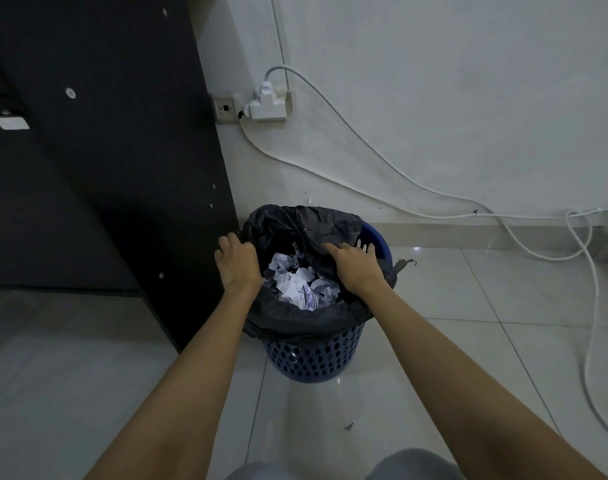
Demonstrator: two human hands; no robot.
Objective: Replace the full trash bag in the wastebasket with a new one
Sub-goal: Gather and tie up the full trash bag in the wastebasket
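Both hands grip black bag (295, 317) lining blue wastebasket (313, 355), holding crumpled paper (302, 285).

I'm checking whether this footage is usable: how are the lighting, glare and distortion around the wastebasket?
Head view: dim, bluish light; the black trash bag loses fold detail; small glare spots on the floor tiles; wide-angle lens bends the wall base and stretches both forearms; the crumpled paper and blue wastebasket remain readable.
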